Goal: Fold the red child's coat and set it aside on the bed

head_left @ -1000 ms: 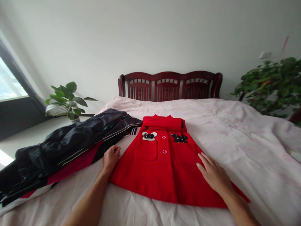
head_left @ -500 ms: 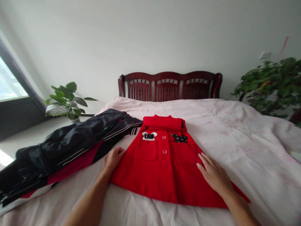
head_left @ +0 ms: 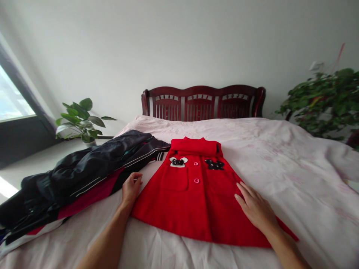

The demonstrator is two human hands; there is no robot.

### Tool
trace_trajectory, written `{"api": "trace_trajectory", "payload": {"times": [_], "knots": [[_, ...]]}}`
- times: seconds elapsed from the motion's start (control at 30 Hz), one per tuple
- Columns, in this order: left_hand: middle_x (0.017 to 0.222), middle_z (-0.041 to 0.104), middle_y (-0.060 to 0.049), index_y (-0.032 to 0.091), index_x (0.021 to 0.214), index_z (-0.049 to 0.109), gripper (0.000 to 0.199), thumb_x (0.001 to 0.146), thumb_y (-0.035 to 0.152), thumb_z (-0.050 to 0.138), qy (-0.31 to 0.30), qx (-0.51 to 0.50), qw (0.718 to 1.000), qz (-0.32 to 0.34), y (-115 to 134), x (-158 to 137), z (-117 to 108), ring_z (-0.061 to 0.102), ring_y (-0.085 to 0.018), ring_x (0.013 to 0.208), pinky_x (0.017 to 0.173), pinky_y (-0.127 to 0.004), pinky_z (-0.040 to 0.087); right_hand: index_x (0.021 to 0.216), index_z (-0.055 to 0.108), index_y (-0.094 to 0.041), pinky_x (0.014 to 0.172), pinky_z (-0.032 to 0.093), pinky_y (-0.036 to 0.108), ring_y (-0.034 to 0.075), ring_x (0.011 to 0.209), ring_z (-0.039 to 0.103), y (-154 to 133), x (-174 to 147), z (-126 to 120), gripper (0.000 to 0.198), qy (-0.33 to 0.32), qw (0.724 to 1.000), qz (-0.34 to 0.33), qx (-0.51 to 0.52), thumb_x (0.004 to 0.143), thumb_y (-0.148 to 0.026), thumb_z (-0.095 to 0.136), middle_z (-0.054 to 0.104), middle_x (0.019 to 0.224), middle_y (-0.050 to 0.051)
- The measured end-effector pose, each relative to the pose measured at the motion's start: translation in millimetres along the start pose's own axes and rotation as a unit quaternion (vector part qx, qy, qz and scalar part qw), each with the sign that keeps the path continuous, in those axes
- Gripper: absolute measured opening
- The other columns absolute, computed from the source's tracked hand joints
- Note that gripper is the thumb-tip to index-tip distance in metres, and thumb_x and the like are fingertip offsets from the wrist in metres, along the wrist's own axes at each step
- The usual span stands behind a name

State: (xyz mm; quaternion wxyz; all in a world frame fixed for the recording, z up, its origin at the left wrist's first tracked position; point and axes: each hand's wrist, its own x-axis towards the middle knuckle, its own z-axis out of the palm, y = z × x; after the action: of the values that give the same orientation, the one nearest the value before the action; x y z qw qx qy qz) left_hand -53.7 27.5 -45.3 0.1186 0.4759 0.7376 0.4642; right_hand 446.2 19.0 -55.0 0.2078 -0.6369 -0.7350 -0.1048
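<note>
The right hand point(head_left: 255, 209) rests flat on the red garment point(head_left: 182, 211), fingers extended; the left hand point(head_left: 131, 188) curls beside its left edge, its grip unclear. The garment lies on the pale bedsheet point(head_left: 280, 164), beside dark clothes point(head_left: 92, 162).

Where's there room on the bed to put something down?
Most room: the pale bedsheet right of the red dress and right hand. Another patch lies between the dress's top and the dark wooden headboard. It's crowded left, where the left hand sits between the dress and the dark clothes.
</note>
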Motion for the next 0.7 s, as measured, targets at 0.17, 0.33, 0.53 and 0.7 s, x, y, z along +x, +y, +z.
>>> {"api": "trace_trajectory", "payload": {"times": [0.17, 0.33, 0.53, 0.7], "knots": [[0.082, 0.073, -0.002, 0.021, 0.094, 0.065, 0.026, 0.081, 0.038, 0.051, -0.012, -0.009, 1.000, -0.010, -3, 2, 0, 0.070, -0.018, 0.071, 0.070, -0.026, 0.050, 0.140, 0.050, -0.019, 0.100, 0.049, 0.046, 0.028, 0.127, 0.054, -4, 0, -4, 0.051, -0.013, 1.000, 0.010, -0.006, 0.098, -0.042, 0.032, 0.052, 0.146, 0.010], [0.060, 0.065, 0.000, 0.021, 0.081, 0.063, 0.033, 0.083, 0.052, 0.049, -0.035, 0.012, 0.999, -0.017, -3, 1, -2, 0.064, -0.018, 0.057, 0.058, -0.026, 0.047, 0.141, 0.049, -0.017, 0.100, 0.048, 0.047, 0.029, 0.129, 0.053, -8, 0, -7, 0.051, -0.028, 0.999, 0.022, -0.015, 0.099, -0.041, 0.031, 0.051, 0.147, 0.011], [0.083, 0.075, -0.003, 0.022, 0.088, 0.068, 0.029, 0.078, 0.045, 0.054, -0.082, 0.036, 0.995, 0.030, -6, 0, -6, 0.070, -0.021, 0.079, 0.073, -0.028, 0.050, 0.145, 0.044, -0.011, 0.098, 0.049, 0.046, 0.031, 0.127, 0.055, -11, 0, -12, 0.058, -0.059, 0.994, 0.078, -0.055, 0.098, -0.042, 0.031, 0.048, 0.148, 0.018], [0.102, 0.077, -0.005, 0.021, 0.098, 0.071, 0.042, 0.082, 0.053, 0.048, -0.135, 0.037, 0.987, 0.075, -3, -7, -13, 0.069, -0.024, 0.098, 0.089, -0.031, 0.050, 0.147, 0.040, -0.008, 0.097, 0.048, 0.046, 0.032, 0.124, 0.057, -16, 0, -26, 0.061, -0.100, 0.987, 0.114, -0.055, 0.098, -0.044, 0.032, 0.055, 0.141, 0.020]]}}
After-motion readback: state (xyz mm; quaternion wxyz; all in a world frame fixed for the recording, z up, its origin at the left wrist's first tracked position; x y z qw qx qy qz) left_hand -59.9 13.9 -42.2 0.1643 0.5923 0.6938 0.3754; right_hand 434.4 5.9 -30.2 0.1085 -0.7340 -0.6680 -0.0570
